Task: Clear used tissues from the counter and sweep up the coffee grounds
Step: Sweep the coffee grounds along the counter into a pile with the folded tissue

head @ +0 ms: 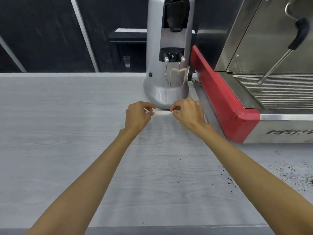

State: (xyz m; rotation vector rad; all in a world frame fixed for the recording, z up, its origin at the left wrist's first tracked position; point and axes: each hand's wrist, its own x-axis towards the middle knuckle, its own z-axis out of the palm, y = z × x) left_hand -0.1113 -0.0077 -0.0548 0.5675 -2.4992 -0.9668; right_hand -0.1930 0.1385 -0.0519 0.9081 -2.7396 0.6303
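Near the worktop's (pixel 50 150) far edge, left hand (pixel 136 116) and right hand (pixel 189 112) each pinch one end of a tissue (pixel 162 113) before the grinder (pixel 166 65).

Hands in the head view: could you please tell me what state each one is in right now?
Left hand: closed, pinching the left end of the tissue.
Right hand: closed, pinching the tissue's right end.

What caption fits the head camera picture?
Left hand and right hand pinch a white tissue strip before the silver coffee grinder.
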